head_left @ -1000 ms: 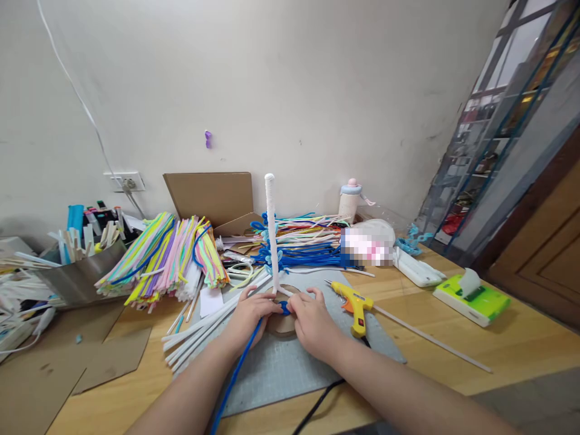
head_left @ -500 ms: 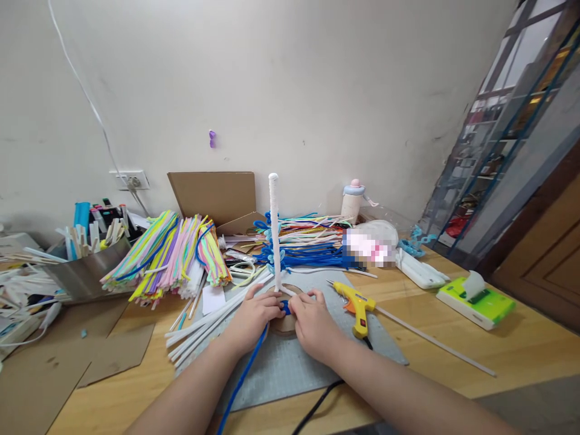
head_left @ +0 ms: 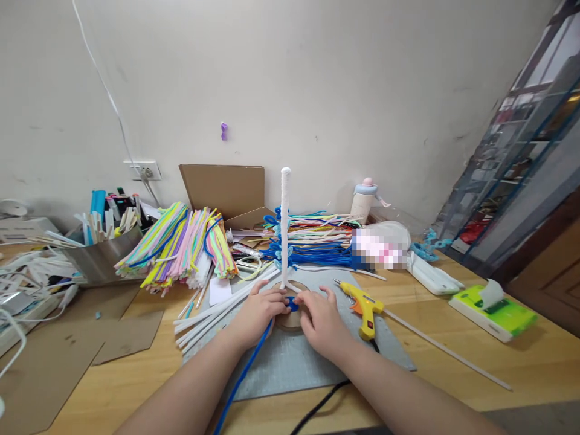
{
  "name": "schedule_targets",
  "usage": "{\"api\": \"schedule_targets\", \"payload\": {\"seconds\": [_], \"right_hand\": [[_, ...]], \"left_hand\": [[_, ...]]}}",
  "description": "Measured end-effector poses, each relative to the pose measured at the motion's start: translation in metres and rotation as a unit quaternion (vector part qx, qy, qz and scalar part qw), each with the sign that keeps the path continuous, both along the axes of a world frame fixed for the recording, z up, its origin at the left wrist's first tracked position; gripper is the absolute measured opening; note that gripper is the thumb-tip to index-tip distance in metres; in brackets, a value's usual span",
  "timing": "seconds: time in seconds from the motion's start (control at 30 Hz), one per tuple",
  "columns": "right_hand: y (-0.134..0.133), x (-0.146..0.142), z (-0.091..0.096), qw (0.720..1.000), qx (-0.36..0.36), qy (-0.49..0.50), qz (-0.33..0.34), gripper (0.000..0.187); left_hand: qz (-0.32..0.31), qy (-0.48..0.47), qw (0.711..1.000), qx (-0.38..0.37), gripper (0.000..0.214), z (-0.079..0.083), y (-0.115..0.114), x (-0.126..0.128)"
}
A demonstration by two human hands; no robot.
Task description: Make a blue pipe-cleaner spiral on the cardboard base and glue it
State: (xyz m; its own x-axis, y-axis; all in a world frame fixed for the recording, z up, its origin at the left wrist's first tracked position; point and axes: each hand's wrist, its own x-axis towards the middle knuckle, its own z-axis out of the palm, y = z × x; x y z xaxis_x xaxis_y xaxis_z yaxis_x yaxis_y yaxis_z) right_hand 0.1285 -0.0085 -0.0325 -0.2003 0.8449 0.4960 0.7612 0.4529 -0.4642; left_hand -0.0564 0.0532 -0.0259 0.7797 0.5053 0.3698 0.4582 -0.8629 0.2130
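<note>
Fingertips of left hand (head_left: 260, 311) and right hand (head_left: 324, 321) pinching blue coil (head_left: 292, 304) between them, over cardboard disc (head_left: 290, 324), just in front of upright white post (head_left: 284, 223). Blue strand (head_left: 247, 367) trails past left wrist. Disc on grey mat (head_left: 276, 377); yellow glue gun (head_left: 370, 308) right.

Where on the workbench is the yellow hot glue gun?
In the head view, the yellow hot glue gun lies right of centre by the grey mat's right edge, between the right hand and green tissue pack.
</note>
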Motion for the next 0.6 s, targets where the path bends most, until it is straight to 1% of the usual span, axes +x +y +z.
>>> {"api": "schedule_targets", "payload": {"seconds": [0.13, 0.3, 0.4, 0.5, 0.6], "right_hand": [[-0.001, 0.001, -0.001, 0.999, 0.000, -0.013, 0.029, 0.027], [0.001, 0.002, -0.004, 0.999, -0.011, -0.015, 0.027, 0.027], [0.001, 0.001, -0.006, 0.999, -0.012, -0.023, 0.037, 0.027], [0.000, 0.000, -0.008, 0.998, 0.003, -0.026, 0.055, 0.028], [0.000, 0.001, -0.009, 0.998, 0.002, 0.012, 0.056, 0.027]], "left_hand": [[-0.001, 0.003, 1.000, -0.005, 0.032, 0.002, -0.001, -0.001], [-0.010, 0.012, 1.000, -0.015, 0.030, 0.006, -0.001, -0.001], [-0.010, 0.006, 1.000, -0.014, 0.031, 0.004, 0.000, -0.001], [-0.004, -0.003, 1.000, -0.010, 0.034, -0.001, 0.001, 0.000], [-0.001, -0.010, 1.000, -0.009, 0.037, -0.005, 0.002, 0.000]]}}
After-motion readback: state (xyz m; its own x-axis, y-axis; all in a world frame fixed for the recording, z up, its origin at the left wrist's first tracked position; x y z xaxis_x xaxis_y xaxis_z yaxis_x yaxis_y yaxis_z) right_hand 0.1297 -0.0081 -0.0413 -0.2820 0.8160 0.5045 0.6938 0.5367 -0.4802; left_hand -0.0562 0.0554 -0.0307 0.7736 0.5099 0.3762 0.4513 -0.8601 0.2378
